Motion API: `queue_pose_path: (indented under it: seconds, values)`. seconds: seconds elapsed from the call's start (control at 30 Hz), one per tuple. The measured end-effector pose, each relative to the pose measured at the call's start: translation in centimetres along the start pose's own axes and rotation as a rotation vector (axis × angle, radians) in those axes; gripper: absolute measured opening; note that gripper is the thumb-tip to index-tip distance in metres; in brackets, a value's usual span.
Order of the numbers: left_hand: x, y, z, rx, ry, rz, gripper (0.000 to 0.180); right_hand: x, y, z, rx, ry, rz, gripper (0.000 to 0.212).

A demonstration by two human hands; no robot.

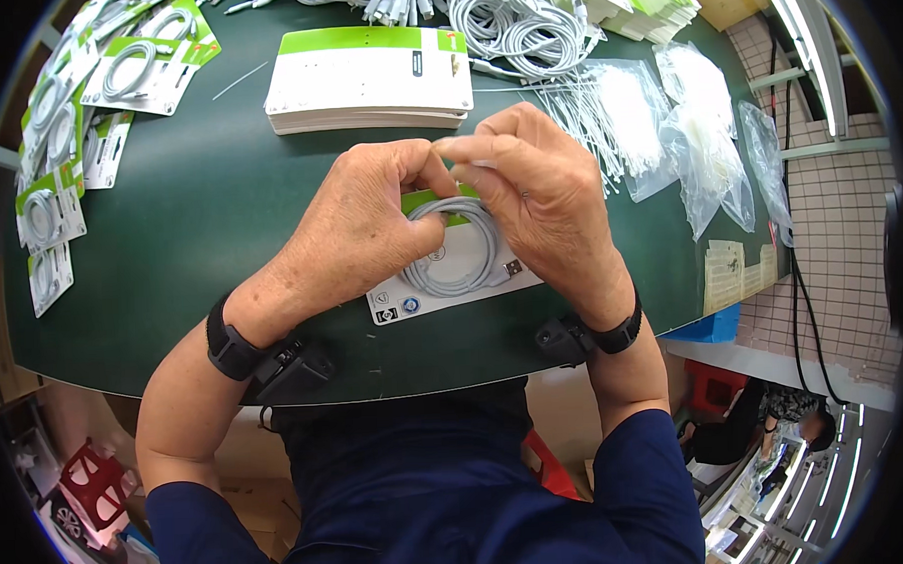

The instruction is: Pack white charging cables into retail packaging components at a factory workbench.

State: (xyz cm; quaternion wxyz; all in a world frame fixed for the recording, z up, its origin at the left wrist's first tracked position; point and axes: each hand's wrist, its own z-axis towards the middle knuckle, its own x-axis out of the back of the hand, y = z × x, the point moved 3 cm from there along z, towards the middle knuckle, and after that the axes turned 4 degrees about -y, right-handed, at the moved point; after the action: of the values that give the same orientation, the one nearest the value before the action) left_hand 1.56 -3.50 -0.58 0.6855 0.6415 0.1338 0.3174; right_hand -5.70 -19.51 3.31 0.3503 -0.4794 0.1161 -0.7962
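A grey-white USB cable [491,243], wound in a round coil, lies on a white and green packaging card [452,304] near the table's front edge. The USB plug points to the lower right. My left hand [359,206] is closed at the coil's upper left, with its thumb on the loops. Fingers of my right hand [558,194] are pinched together above the coil, close to the left fingertips. Whatever thin thing may be between them is too small to make out. Both hands cover the card's upper part.
Behind my hands is a stack of cards [365,81]. Carded cables [46,217] pile up at the left, loose cables [507,26] at the back. White cable ties [590,118] and plastic bags [700,124] lie right, on the dark green table [210,206].
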Motion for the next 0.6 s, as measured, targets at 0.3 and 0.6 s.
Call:
queue_pose_path:
  seconds: [0.3,0.6]
  values:
    - [0.7,0.0,0.0,0.084,-0.045,-0.029,0.021,1.3,-1.0,-0.5,-0.241,-0.303,0.311,0.022]
    - [1.0,0.1,0.0,0.038,-0.006,0.037,0.029,1.8,-1.2,-0.6,-0.259,-0.345,0.502,0.024]
